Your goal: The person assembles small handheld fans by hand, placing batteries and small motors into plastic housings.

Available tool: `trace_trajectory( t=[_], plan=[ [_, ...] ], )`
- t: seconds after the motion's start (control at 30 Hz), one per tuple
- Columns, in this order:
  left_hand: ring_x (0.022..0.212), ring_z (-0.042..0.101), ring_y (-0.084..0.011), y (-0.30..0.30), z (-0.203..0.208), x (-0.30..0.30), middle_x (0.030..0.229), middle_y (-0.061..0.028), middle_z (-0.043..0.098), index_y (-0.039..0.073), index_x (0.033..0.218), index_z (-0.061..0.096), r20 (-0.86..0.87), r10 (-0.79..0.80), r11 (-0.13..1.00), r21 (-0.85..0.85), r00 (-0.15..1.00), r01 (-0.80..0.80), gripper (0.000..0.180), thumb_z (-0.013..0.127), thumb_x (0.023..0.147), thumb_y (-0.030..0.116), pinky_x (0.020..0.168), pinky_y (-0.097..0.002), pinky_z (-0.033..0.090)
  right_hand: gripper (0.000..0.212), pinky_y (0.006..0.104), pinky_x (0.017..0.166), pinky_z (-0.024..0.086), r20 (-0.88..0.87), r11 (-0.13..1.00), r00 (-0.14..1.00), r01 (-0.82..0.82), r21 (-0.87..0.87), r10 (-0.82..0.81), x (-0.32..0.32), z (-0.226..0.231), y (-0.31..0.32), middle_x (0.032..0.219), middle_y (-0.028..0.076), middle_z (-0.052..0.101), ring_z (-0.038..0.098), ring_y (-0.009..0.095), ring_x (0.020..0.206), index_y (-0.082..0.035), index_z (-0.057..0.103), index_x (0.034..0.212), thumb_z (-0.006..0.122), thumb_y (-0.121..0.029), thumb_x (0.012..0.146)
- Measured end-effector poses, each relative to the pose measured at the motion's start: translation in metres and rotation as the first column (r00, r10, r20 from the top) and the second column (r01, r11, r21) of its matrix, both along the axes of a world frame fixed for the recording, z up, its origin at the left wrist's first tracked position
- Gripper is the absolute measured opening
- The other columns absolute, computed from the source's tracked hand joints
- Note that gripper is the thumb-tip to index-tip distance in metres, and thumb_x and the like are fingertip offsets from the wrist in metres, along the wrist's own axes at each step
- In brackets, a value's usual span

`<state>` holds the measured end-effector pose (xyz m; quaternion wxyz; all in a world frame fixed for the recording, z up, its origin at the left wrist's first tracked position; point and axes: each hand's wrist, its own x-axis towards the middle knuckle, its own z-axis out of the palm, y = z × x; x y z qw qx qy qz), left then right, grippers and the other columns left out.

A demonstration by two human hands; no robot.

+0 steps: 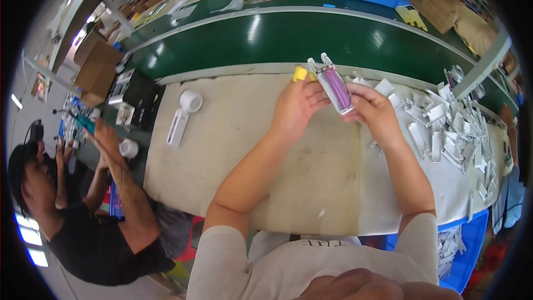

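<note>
Over the far middle of the table, both my hands hold a white plastic housing with a purple cylinder [337,90] inside it. Two white prongs stick up from its far end. My left hand [293,108] grips its left side with the fingertips, and a yellow cover [300,74] sits on one digit. From the right, my right hand [378,112] pinches the lower edge between thumb and fingers. A white device with a round head [190,100] and a long handle lies on the table to the left of my arms.
Many loose white plastic parts [437,145] are heaped on the table's right side. Below that edge stands a blue bin [472,250] with more parts. A green barrier [250,39] runs along the back. At left, a co-worker [100,233] holds a teal power tool [84,123].
</note>
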<state>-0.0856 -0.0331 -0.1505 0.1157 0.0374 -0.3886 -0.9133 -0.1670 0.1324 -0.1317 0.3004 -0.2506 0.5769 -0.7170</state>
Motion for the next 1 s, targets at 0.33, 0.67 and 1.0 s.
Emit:
trace_trajectory(
  t=[0.33,0.67,1.0],
  plan=[
    [0.076,0.061,-0.0276,0.011,0.006,0.042,0.091,-0.0167,0.058,0.001,0.105,0.046,-0.067,0.037,0.994,-0.097,0.997,-0.044,0.033,0.038,0.088,0.029,0.065,-0.0388,0.051,0.05,0.0311,0.083,0.044,-0.851,0.95,0.526,0.26,0.174,0.012,0.063,-0.002,0.014,0.11,0.014,0.053,0.053,0.022,0.098,-0.005,0.048,0.119,0.067,-0.009,0.073],
    [0.065,0.059,-0.0257,0.013,0.013,0.048,0.084,-0.0152,0.058,0.0,0.102,0.05,0.08,-0.31,0.949,-0.027,0.947,0.313,0.031,0.041,0.084,0.023,0.051,-0.0328,0.049,0.081,0.0388,0.094,0.037,-0.698,0.98,0.703,0.006,0.198,0.137,0.024,-0.019,0.026,0.125,0.015,0.041,0.039,0.028,0.117,-0.007,0.029,0.13,0.07,-0.005,0.061],
    [0.062,0.059,-0.0202,0.008,-0.006,0.032,0.081,-0.0129,0.058,0.001,0.097,0.05,0.274,-0.191,0.908,-0.314,0.942,0.276,0.021,0.044,0.083,0.015,0.053,-0.0302,0.049,0.065,0.0364,0.086,0.045,-0.968,0.967,0.249,0.254,0.031,-0.034,0.005,-0.032,0.049,0.111,0.012,0.051,0.05,0.032,0.106,-0.008,0.048,0.113,0.071,-0.002,0.052]
  ],
)
